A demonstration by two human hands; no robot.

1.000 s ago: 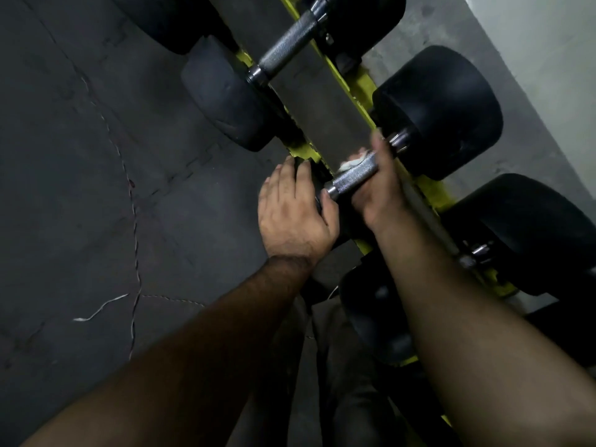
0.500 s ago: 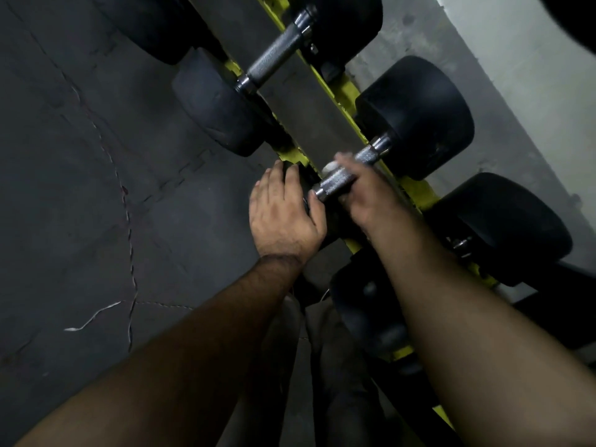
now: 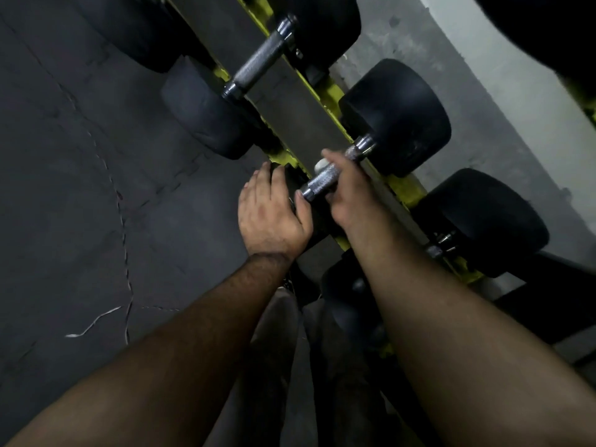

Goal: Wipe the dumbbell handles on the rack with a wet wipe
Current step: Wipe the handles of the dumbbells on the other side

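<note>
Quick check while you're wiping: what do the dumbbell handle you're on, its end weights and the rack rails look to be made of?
Handle: bright metal, likely chromed steel; it glints and shows cross-hatched knurling.
End weight: matte black, probably rubber-coated; dull, no shine, slightly scuffed.
Rack rail: appears to be yellow-painted metal, with chipped, worn patches.
Wipe under the right hand: white and soft-looking; too little shows to say more.

Dim, murky scene; brightest at upper-right wall; deep shadows below; wide-angle bending at edges.
</note>
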